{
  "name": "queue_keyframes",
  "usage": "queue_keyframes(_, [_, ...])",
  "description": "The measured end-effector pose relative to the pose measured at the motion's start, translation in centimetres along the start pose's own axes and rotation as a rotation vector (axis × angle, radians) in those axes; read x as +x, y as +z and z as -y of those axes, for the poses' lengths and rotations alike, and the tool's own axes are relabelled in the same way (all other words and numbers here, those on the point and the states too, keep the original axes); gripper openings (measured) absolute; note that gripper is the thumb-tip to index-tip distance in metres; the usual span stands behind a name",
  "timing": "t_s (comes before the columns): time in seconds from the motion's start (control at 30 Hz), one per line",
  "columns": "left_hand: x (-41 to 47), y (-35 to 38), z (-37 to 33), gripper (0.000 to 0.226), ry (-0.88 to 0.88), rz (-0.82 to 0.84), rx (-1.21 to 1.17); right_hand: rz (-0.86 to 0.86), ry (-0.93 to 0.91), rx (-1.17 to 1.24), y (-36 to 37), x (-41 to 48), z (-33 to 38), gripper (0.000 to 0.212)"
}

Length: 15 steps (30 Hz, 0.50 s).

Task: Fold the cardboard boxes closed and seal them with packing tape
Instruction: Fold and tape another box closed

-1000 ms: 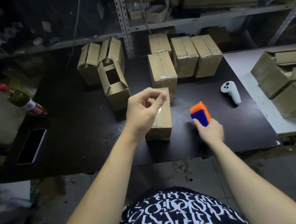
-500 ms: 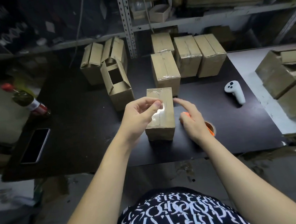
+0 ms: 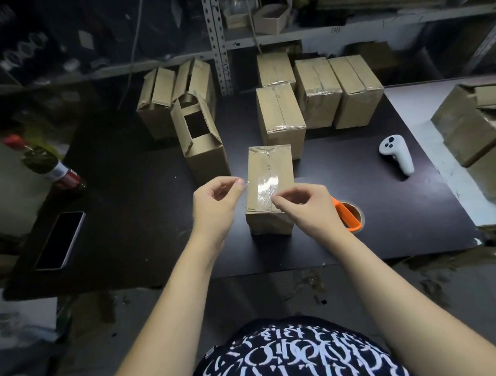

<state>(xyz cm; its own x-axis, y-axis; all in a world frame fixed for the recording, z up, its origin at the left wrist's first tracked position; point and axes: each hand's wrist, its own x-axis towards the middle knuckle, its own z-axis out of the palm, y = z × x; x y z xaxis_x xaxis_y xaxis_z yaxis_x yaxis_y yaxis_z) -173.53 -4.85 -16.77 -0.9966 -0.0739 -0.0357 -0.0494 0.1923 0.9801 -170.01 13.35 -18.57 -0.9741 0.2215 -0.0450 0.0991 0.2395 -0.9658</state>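
Note:
A closed cardboard box (image 3: 270, 163) stands in front of me on the black table (image 3: 133, 222), clear tape along its top seam. A short strip of clear tape (image 3: 265, 187) stretches above the box's near end. My left hand (image 3: 217, 202) pinches its left end and my right hand (image 3: 302, 203) pinches its right end. The orange tape dispenser (image 3: 349, 215) lies on the table just right of my right hand. An open box (image 3: 200, 143) with raised flaps stands to the left of the closed one.
Several taped boxes (image 3: 319, 92) stand at the back, two unsealed ones (image 3: 161, 100) at back left. A white controller (image 3: 397, 154) lies right, a phone (image 3: 61, 239) and a bottle (image 3: 48, 163) left. More boxes (image 3: 473, 124) sit on the white table at right.
My right hand set the tape dispenser down on the table and came over to the box. Both hands now hold a tape strip between them above the box's near end.

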Motion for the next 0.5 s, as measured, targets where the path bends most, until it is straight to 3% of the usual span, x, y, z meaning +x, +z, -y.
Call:
queue_keyframes(0.23, [-0.6,1.2,1.9,0.009,-0.276,-0.118,-0.108,-0.084,0.142,0.005,-0.7,-0.4,-1.9,0.015])
queue_keyframes(0.4, [-0.9,1.8,2.3,0.011,-0.385,-0.099,-0.105,-0.127,0.193,-0.009,-1.5,-0.7,-2.4,0.016])
queue_keyframes(0.5, [-1.0,1.8,2.5,0.012,-0.444,-0.077,-0.134,-0.173,0.314,0.115,-1.6,-0.6,-2.6,0.022])
